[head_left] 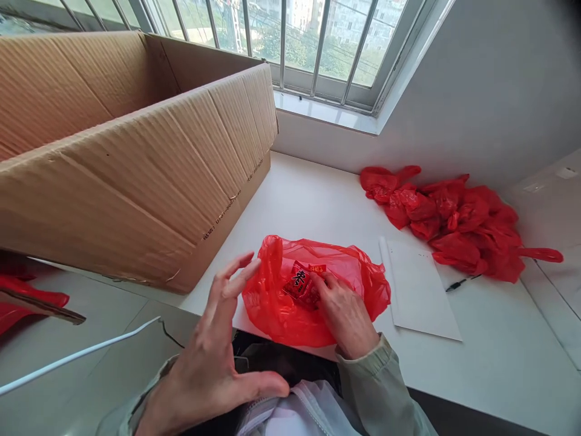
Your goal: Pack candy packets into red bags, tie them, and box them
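A thin red plastic bag (276,309) lies spread on the white table, its mouth facing up. On it rests a small dark red packet (299,284) with black lettering, with a brighter red label at its upper right. My right hand (347,312) reaches over the bag, its fingers bent around the packet's right edge. My left hand (218,351) is raised in front of the bag's left side, thumb and fingers wide apart, holding nothing.
A large open cardboard box (181,181) fills the left. Several knotted red bags (454,212) are heaped at the back right. Nearby are a white sheet (422,293) and a black pen (456,284). A barred window (318,48) stands behind.
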Tool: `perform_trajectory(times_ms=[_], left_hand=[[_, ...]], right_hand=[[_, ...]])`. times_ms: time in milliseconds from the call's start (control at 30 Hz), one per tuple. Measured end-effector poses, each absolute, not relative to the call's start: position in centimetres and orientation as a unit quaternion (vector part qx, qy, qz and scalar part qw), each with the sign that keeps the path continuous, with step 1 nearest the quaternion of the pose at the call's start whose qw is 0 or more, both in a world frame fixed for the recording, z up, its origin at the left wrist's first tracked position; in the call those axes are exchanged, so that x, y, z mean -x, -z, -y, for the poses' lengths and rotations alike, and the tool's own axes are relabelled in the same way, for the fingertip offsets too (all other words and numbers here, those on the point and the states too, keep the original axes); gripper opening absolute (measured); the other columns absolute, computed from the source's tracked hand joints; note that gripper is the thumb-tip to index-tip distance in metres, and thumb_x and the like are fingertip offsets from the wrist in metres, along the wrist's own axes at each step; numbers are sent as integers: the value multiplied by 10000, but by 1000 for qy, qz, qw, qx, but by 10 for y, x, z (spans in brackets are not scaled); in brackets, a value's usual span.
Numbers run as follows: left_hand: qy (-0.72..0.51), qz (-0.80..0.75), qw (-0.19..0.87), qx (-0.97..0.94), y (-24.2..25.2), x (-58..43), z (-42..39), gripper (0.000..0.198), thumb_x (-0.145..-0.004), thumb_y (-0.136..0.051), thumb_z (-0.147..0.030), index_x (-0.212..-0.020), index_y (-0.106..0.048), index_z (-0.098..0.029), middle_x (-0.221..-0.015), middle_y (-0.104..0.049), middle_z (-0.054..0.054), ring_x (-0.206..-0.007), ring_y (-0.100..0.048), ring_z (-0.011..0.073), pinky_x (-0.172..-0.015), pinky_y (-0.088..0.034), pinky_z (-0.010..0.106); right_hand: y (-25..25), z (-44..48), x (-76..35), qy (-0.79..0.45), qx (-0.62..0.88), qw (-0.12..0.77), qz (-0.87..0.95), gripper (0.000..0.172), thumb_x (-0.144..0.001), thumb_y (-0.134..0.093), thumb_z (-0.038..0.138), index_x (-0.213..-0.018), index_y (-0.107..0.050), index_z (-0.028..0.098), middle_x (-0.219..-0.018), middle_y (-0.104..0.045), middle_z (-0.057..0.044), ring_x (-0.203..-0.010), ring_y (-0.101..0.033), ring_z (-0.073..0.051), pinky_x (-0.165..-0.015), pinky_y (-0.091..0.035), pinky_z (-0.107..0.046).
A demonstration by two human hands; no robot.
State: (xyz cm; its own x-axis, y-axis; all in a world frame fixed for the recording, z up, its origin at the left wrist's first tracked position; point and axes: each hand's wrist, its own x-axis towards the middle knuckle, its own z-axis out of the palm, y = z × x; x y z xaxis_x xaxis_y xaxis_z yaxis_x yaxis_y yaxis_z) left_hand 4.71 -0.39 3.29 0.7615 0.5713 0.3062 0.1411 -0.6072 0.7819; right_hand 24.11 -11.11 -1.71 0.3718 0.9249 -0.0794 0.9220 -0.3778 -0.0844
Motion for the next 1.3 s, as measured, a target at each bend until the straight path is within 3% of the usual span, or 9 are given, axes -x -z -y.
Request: perform_trajectory(times_ms=[100, 200, 300, 400, 567, 767, 1033, 1300], left_hand=[[-290, -211, 413, -837, -28, -53, 15, 1177, -611, -725, -718, -1522, -116, -289, -1539, -211, 136, -1398, -228, 425, -1155, -227, 577], [-356, -232, 379, -822, -29, -61, 20, 1108, -664, -775, -591, -1511, -116, -317, -1521, -238, 109, -1389, -254, 394, -1151, -254, 553], [-399, -272, 303, -821, -33, -70, 20, 1032, -676, -820, -431, -1487, -188, -339, -1422, -345, 95, -1298, -380, 352, -1114, -320, 511], [-395, -330, 252, -820, -34, -75, 20, 846, -754, -764, -387, -1454, -296, -310, -1236, -499, 79, -1111, -539, 286, -1017, -421, 419], [-346, -399, 293, -797, -33, -72, 17, 542, -850, -663, -345, -1346, -450, -296, -987, -646, 13, -859, -652, 204, -852, -489, 303], [-331, -385, 390, -768, -30, -71, 9, 506, -853, -642, -312, -1325, -464, -287, -1015, -656, 14, -864, -663, 195, -837, -500, 282], [-325, -370, 428, -758, -29, -69, 8, 539, -847, -642, -296, -1348, -443, -290, -1030, -645, 20, -885, -661, 186, -789, -532, 252], [-346, -379, 432, -742, -30, -67, 5, 554, -832, -670, -297, -1347, -469, -268, -1034, -648, 28, -914, -654, 181, -808, -535, 234]], right_hand=[[14, 114, -244, -56, 821, 18, 567, 462, -870, -429, 22, -1286, -545, 185, -1201, -612, -131, -989, -625, -260, -767, -551, -366], [11, 115, -244, -41, 814, 29, 579, 429, -869, -448, 25, -1253, -560, 181, -1207, -610, -133, -1016, -612, -256, -790, -543, -366], [6, 106, -239, -23, 804, 53, 592, 345, -901, -466, 82, -1214, -584, 168, -1223, -598, -143, -1082, -574, -263, -872, -512, -384], [7, 88, -233, -48, 798, 45, 599, 342, -921, -505, 188, -1255, -561, 140, -1197, -604, -172, -1169, -515, -307, -966, -446, -459], [29, 69, -227, -55, 808, 13, 586, 448, -890, -520, 148, -1335, -477, 114, -1187, -585, -208, -1195, -465, -335, -1036, -313, -566], [36, 74, -221, -55, 787, 102, 606, 478, -826, -516, 72, -1288, -481, 190, -1166, -563, -129, -1128, -464, -277, -1017, -349, -484], [26, 61, -217, -68, 764, 116, 630, 409, -936, -437, 165, -1343, -470, 171, -1327, -512, -139, -1243, -415, -295, -1056, -352, -493], [14, 108, -253, -155, 794, 96, 580, 528, -769, -665, 185, -1284, -550, 165, -1301, -545, -130, -1288, -399, -322, -1012, -428, -435]])
